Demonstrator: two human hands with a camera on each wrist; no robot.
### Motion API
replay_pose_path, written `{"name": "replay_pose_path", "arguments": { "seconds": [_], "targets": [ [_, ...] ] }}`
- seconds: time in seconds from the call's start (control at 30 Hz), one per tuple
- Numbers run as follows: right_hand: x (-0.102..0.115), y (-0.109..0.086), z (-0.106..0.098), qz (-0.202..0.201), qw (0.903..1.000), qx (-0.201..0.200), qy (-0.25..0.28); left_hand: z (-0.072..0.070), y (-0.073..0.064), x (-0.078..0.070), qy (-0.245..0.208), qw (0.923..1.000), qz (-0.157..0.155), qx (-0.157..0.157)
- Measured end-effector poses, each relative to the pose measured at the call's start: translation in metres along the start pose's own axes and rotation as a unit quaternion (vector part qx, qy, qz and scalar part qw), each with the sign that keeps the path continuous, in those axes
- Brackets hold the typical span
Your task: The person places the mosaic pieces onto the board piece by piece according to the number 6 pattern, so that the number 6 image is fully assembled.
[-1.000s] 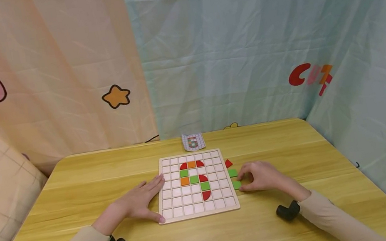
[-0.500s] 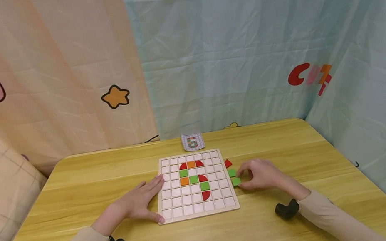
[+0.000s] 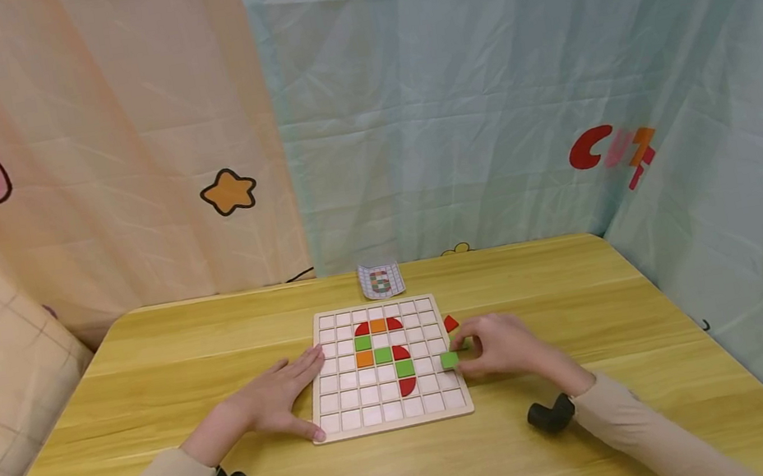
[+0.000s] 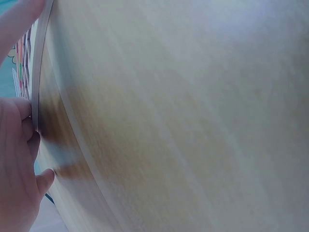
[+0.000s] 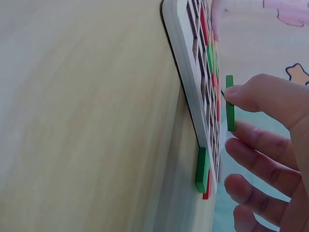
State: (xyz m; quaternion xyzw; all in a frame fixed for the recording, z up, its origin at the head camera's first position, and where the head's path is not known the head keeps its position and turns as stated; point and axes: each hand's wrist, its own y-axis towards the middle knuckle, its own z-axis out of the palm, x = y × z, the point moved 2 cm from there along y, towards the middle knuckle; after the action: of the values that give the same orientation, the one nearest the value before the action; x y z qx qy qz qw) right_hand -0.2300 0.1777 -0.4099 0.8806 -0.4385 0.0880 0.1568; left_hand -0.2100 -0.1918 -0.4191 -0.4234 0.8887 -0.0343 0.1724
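A square white grid board [image 3: 347,400] with a wooden rim lies on the table. Red, orange and green tiles fill some of its cells, in a curved figure. My left hand [image 3: 278,397] rests against the board's left edge, fingers spread, thumb at the near corner. Above the board's right edge my right hand [image 3: 499,344] pinches a green square tile [image 5: 230,104] between thumb and index finger, lifted clear of the board. Beside the right edge, a second green tile [image 5: 201,170] lies on the table, partly hidden by the hand in the head view. A red tile [image 3: 451,323] lies beyond it.
A small card [image 3: 381,280] printed with a coloured grid figure lies behind the board. The wooden table [image 3: 218,339] reaches back to hanging printed curtains [image 3: 411,142]. Both wrists wear black camera mounts.
My right hand has picked up the nearer green tile from the table and moved left with it over the board's right edge. The left hand stays in place.
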Motion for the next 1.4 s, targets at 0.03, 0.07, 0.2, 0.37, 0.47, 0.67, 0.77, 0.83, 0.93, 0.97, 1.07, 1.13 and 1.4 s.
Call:
{"name": "replay_pose_path", "arguments": {
  "seconds": [0.03, 0.07, 0.2, 0.37, 0.47, 0.67, 0.77, 0.83, 0.93, 0.97, 1.07, 1.13, 1.4],
  "targets": [
    [0.001, 0.001, 0.001, -0.001, 1.0000, -0.001, 0.000, 0.000, 0.000, 0.000, 0.000, 1.0000, 0.000, 0.000],
    [0.003, 0.002, 0.001, -0.004, 1.0000, -0.002, 0.001, 0.000, 0.000, 0.000, 0.000, 1.0000, -0.001, 0.000],
    [0.010, 0.007, 0.004, -0.011, 0.9999, -0.002, 0.009, 0.000, 0.000, 0.000, 0.000, 1.0000, -0.003, 0.002],
    [0.019, 0.013, 0.008, -0.026, 0.9996, 0.001, 0.008, 0.000, 0.000, 0.000, -0.001, 1.0000, -0.003, 0.003],
    [0.024, 0.016, 0.010, -0.035, 0.9994, 0.004, 0.007, 0.000, 0.000, 0.000, -0.001, 1.0000, -0.003, 0.003],
    [0.035, 0.022, 0.016, -0.038, 0.9992, 0.011, 0.009, 0.000, 0.000, 0.000, 0.002, 1.0000, -0.003, 0.004],
    [0.041, 0.025, 0.019, -0.037, 0.9992, 0.013, 0.005, 0.000, 0.000, 0.000, 0.000, 1.0000, -0.004, 0.004],
    [0.045, 0.027, 0.021, -0.037, 0.9992, 0.015, 0.008, 0.000, 0.000, 0.000, 0.000, 1.0000, -0.005, 0.005],
    [0.051, 0.029, 0.024, -0.036, 0.9990, 0.018, 0.019, 0.000, 0.000, 0.000, 0.003, 1.0000, -0.006, 0.005],
    [0.053, 0.030, 0.025, -0.036, 0.9989, 0.019, 0.022, 0.000, 0.000, 0.000, 0.004, 1.0000, -0.006, 0.005],
    [0.058, 0.032, 0.027, -0.042, 0.9985, 0.019, 0.029, 0.000, 0.000, 0.001, 0.004, 1.0000, -0.006, 0.006],
    [0.061, 0.034, 0.028, -0.049, 0.9983, 0.018, 0.027, 0.000, 0.000, 0.001, 0.003, 0.9999, -0.007, 0.007],
    [0.072, 0.039, 0.031, -0.055, 0.9981, 0.019, 0.019, 0.000, 0.001, 0.001, 0.002, 0.9999, -0.010, 0.012]
  ]
}}
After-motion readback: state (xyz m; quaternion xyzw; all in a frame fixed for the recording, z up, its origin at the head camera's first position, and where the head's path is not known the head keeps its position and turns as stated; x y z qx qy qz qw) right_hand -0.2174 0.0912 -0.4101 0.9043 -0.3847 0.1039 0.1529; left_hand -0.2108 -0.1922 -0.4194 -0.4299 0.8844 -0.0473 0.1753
